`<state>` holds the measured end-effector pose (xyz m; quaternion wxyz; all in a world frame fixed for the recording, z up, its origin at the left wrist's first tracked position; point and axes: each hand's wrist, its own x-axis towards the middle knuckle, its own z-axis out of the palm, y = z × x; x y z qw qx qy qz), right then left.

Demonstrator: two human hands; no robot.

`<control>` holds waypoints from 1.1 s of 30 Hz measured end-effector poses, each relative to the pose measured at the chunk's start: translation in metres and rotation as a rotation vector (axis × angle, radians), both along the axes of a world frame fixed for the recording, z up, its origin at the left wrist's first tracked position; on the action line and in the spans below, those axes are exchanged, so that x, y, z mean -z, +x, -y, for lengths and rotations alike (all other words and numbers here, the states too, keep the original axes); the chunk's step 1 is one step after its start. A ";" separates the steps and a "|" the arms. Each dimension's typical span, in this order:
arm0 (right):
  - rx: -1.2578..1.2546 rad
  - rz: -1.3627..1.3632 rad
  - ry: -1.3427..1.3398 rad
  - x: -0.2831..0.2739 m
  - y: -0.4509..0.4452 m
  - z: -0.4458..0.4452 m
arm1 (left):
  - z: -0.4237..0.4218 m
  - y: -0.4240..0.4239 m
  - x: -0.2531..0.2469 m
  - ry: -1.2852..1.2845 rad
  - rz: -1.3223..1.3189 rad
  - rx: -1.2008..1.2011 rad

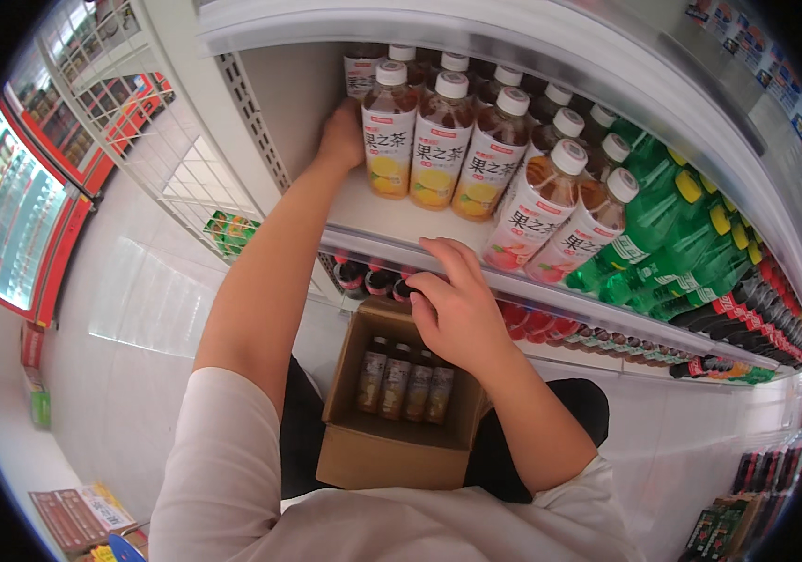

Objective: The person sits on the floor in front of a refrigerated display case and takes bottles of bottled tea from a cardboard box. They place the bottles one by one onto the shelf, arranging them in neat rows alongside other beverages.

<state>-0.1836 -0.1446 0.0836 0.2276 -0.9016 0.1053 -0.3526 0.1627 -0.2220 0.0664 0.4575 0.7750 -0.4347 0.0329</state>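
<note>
My left hand reaches into the left end of the shelf, beside the front lemon tea bottle. It is against or close to a tea bottle standing farther back; its fingers are hidden, so its grip does not show. My right hand holds nothing, fingers apart and curved, at the front edge of the shelf. Below it, an open cardboard box sits between my knees, with several capped tea bottles standing inside. Peach-label tea bottles stand to the right of the lemon ones.
Green soda bottles and dark cola bottles continue along the shelf rightward. A lower shelf holds red-drink bottles. At left, a white wire rack adjoins the shelf end, and a lit red-framed drinks cooler stands beyond.
</note>
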 end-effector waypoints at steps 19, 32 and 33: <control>-0.028 -0.019 0.007 0.006 0.005 -0.004 | -0.005 0.021 0.021 -0.121 -0.154 0.169; -0.145 -0.633 0.035 0.053 -0.007 -0.039 | -0.212 -0.128 0.000 0.041 0.071 0.522; -0.182 -0.799 0.031 0.063 -0.010 -0.040 | -0.212 -0.135 0.008 0.157 0.089 0.587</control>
